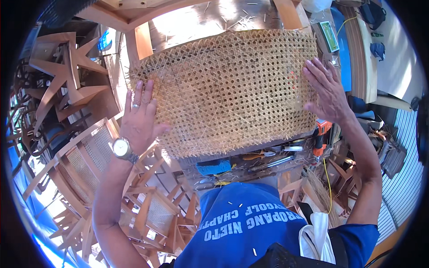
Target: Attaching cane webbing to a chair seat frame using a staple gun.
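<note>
Cane webbing sheet = main pc, spread out in front of the wearer's torso; it's the ref for all places here. Progress, as far as visible: sheet's woven thru and laid approx flat, w/ a dark strip showing under its near edge. Prob. early-to-mid stage: edges look untrimmed, loose strand ends poking out all round, & no fastening visible, so trimming/fixing likely left to do; can't tell if anything's attached underneath. Small red marks sit near its R side. L hand lies at the sheet's L edge, fingers extended & a bit apart, thumb out over the weave; touching, nothing gripped. R hand is at the R edge, likewise spread, fingertips & thumb on the cane, no grip on anything. Just off the sheet's near R corner: orange cordless drill; along near edge, a screwdriver w/ orange-ish handle, plus a blue block. Beyond far edge: cane scraps on the benchtop. Well L of sheet: wooden chair frames, unupholstered.
</note>
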Available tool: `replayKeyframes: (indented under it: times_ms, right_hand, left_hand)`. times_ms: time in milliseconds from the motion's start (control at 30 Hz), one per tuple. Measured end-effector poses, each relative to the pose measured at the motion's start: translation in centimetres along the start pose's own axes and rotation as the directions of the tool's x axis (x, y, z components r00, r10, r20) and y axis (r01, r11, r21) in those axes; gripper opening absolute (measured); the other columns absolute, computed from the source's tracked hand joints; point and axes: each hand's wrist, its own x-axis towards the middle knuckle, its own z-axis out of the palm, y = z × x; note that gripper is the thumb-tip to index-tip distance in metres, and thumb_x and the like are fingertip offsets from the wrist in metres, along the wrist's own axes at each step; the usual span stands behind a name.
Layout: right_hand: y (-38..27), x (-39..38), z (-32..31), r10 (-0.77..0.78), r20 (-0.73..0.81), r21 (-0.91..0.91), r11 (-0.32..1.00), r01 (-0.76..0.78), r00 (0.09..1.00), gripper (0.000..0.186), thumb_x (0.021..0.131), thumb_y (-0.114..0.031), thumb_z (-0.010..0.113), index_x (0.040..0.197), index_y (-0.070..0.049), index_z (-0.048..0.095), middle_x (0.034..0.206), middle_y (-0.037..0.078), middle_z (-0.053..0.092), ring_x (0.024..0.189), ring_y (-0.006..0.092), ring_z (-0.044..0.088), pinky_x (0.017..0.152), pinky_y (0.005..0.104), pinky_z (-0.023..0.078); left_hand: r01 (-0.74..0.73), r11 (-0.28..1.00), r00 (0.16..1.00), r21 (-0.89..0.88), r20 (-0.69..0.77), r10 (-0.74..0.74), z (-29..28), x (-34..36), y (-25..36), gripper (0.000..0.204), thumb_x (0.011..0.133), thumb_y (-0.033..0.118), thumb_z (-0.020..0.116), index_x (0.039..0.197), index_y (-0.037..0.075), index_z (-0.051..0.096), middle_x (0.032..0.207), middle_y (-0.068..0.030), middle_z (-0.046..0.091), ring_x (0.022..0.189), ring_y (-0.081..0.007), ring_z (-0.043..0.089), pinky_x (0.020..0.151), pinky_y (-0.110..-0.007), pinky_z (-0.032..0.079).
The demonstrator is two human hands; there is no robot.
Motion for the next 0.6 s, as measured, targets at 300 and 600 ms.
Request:
replayKeyframes:
  times_ms: [300,600]
  right_hand:
    - [-2.1,0.6,-0.1,0.202,0.187,-0.125,0.975,-0.181,0.961,0.138,0.064,-0.081,0.072,0.165,-0.005,0.018,0.172,0.012,0.019,0.160,0.0314,0.013,0.129,0.0546,0.004]
    - [-2.4,-0.6,2.0,0.198,0.037,-0.033,0.980,-0.197,0.980,0.132,0.072,-0.084,0.065,0.167,-0.008,0.014,0.173,0.010,0.015,0.161,0.0310,0.007,0.129,0.0505,0.007]
  left_hand:
    - [0.140,0.980,0.951,0.143,0.255,-0.174,-2.3,1.6,2.7,0.140,0.056,0.082,0.075,0.162,0.004,0.027,0.172,-0.0213,0.015,0.158,-0.0449,0.012,0.122,-0.068,0.015]
    - [0.159,0.977,0.975,0.140,0.137,-0.178,0.1,0.3,2.0,0.139,0.054,0.094,0.062,0.163,0.014,0.030,0.174,-0.0152,0.014,0.159,-0.0436,0.010,0.115,-0.075,0.023]
